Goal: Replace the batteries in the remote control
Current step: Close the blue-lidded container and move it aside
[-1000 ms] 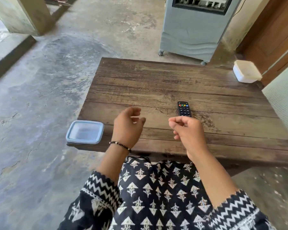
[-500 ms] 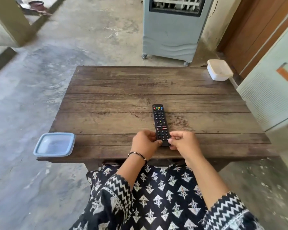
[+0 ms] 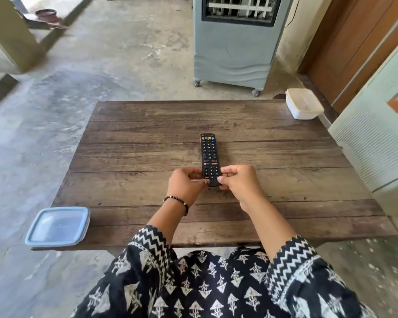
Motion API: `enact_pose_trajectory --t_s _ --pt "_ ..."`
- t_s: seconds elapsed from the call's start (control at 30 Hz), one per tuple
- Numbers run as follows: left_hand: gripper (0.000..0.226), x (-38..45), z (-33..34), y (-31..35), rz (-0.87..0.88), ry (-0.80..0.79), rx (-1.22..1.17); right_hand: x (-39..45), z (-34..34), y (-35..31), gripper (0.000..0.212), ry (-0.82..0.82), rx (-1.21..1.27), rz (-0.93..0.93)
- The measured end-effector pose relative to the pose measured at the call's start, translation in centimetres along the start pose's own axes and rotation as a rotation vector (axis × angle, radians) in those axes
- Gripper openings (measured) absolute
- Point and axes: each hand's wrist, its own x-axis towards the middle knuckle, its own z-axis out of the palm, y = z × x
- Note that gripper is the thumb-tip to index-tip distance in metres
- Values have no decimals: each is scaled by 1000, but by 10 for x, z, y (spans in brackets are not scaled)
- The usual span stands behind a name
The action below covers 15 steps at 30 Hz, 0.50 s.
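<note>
Both hands have a grip on the near end of the remote control [image 3: 210,158]: the left hand [image 3: 186,185] pinches its left edge with curled fingers, and the right hand [image 3: 239,182] pinches its right edge in the same way. Its buttons face up, and its long body points away from the person, so most of it lies beyond the two hands, with the coloured buttons at the far end. I cannot tell if the near end is lifted a little or lies flat on the tabletop [image 3: 274,157]. The remote control is about in the middle of this wooden tabletop. A beaded bracelet [image 3: 177,201] is around the left wrist. At the near left corner of the tabletop stands a blue-lidded container [image 3: 58,226], partly over the edge. At the far right corner stands a white container [image 3: 303,107]. Beyond the tabletop, on the concrete floor, a grey air cooler [image 3: 234,47] stands on small wheels.
</note>
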Motion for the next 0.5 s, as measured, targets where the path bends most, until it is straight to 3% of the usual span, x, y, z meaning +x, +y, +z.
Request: enact_pose_trajectory --t_s 0.5 --pt "15 34 6 -2 -33 28 -45 32 9 -2 29 21 -163 -26"
